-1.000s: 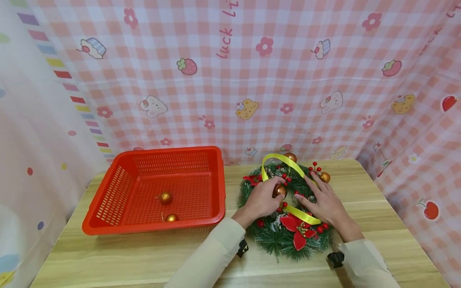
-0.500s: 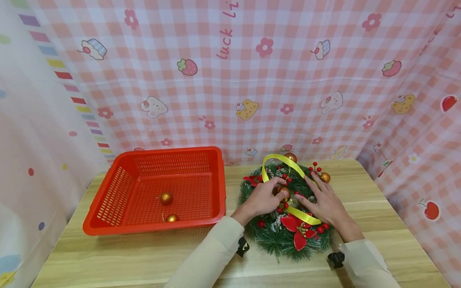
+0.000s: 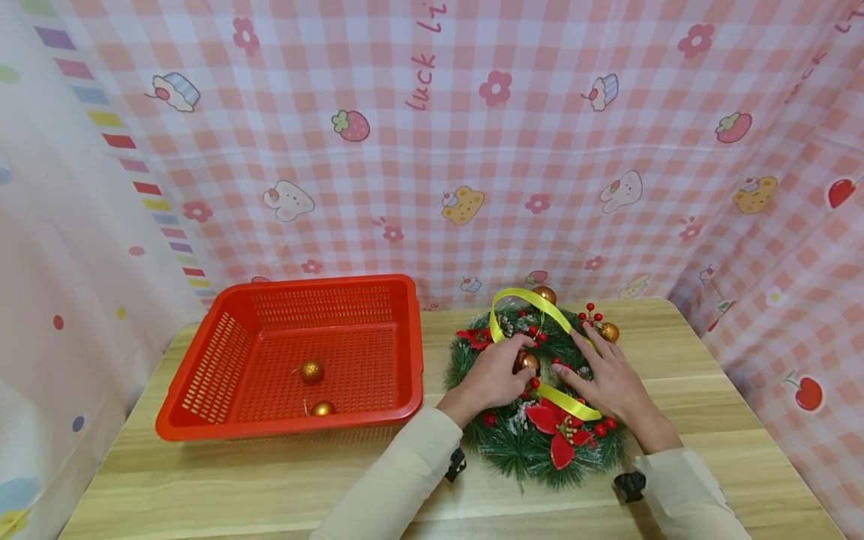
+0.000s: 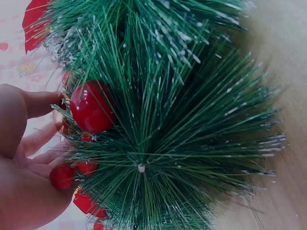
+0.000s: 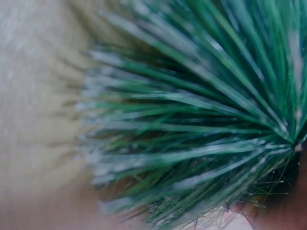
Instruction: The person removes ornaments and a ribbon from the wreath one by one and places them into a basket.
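A green Christmas wreath (image 3: 516, 454) with red berries and red poinsettias (image 3: 562, 433) lies on the table. My left hand (image 3: 495, 375) pinches a shiny copper bauble (image 3: 529, 363) at the wreath's inner left side. In the left wrist view, pine needles and a red berry (image 4: 92, 106) cover most of that bauble. My right hand (image 3: 610, 382) rests on the wreath's right side with its fingers spread. A yellow ribbon (image 3: 567, 403) runs across the wreath and passes under the right hand. Blurred needles (image 5: 201, 120) fill the right wrist view, and little of the hand shows there.
Left of the wreath stands a red plastic basket (image 3: 286, 433) holding two gold baubles, one glittery (image 3: 311, 371) and one smooth (image 3: 322, 409). More baubles sit at the wreath's back (image 3: 544, 294) and right edge (image 3: 609, 332). A checked cloth (image 3: 405, 165) hangs behind the table.
The left fingers and thumb have shifted slightly around the copper bauble, which has moved a little right and toward the front. The right hand and the basket stay put.
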Demonstrator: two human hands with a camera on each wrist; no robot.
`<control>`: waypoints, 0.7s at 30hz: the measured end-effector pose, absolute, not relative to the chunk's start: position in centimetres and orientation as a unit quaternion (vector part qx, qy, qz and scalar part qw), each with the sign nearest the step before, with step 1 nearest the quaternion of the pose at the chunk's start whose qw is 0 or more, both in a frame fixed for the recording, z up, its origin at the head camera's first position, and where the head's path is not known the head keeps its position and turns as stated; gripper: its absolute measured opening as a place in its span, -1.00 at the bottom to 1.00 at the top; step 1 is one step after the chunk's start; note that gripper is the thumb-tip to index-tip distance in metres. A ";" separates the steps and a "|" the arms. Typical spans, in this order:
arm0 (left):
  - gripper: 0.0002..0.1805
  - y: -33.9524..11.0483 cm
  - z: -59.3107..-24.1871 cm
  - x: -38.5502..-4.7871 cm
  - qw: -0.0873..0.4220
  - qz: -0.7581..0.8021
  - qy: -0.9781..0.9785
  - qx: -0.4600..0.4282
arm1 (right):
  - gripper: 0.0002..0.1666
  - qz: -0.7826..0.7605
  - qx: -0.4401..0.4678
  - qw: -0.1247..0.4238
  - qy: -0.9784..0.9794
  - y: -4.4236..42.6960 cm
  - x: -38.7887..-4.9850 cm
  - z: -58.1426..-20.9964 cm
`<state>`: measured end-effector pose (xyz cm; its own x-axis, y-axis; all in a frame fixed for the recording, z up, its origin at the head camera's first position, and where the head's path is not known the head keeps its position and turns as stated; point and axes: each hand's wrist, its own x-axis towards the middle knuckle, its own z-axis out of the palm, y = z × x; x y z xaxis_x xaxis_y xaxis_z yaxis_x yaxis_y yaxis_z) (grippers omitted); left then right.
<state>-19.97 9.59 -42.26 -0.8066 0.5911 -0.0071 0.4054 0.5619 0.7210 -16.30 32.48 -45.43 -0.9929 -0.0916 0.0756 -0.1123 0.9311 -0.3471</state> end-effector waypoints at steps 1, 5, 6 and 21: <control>-0.55 9.5 -42.3 -20.0 0.126 0.382 0.872 0.279 | -0.02 0.178 0.052 0.029 -0.982 32.5 -16.3 -45.4; -0.57 9.3 -42.1 -19.9 0.140 0.438 0.853 0.248 | -0.02 0.179 0.053 0.030 -0.982 32.5 -16.3 -45.4; -0.58 9.2 -42.1 -19.8 0.142 0.449 0.848 0.242 | -0.02 0.179 0.053 0.030 -0.982 32.5 -16.3 -45.4; -0.60 9.8 -42.0 -19.3 0.122 0.450 0.860 0.209 | -0.03 0.181 0.050 0.027 -0.982 32.3 -16.2 -45.3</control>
